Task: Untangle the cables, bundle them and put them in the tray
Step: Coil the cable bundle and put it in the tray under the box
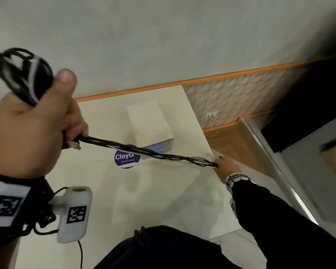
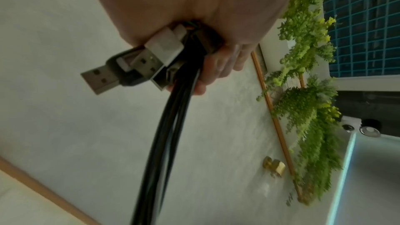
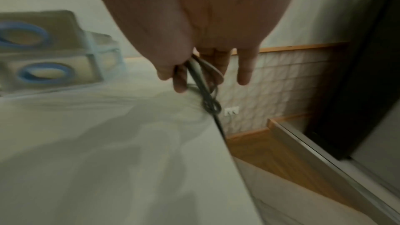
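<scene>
A: Nearest the camera, left hand point(image 1: 33, 129) raised and fisted round the cables point(image 1: 144, 152). Looped slack sticks out above the thumb; USB plugs point(image 2: 121, 69) poke out below the palm.

B: Why so high?

A: Judged: to pull the strands taut and straight above the table point(image 1: 144, 200), so crossings show.

B: Other end?

A: Right hand point(image 1: 226, 166), farther out by the table's right edge, pinches the far end between thumb and fingers. The strands look twisted just before it.

B: Tray?

A: Beyond the span, a pale box-like container with blue rings point(image 3: 45, 73). Probably the tray point(image 1: 153, 125); nothing of the cables is in it yet.
</scene>
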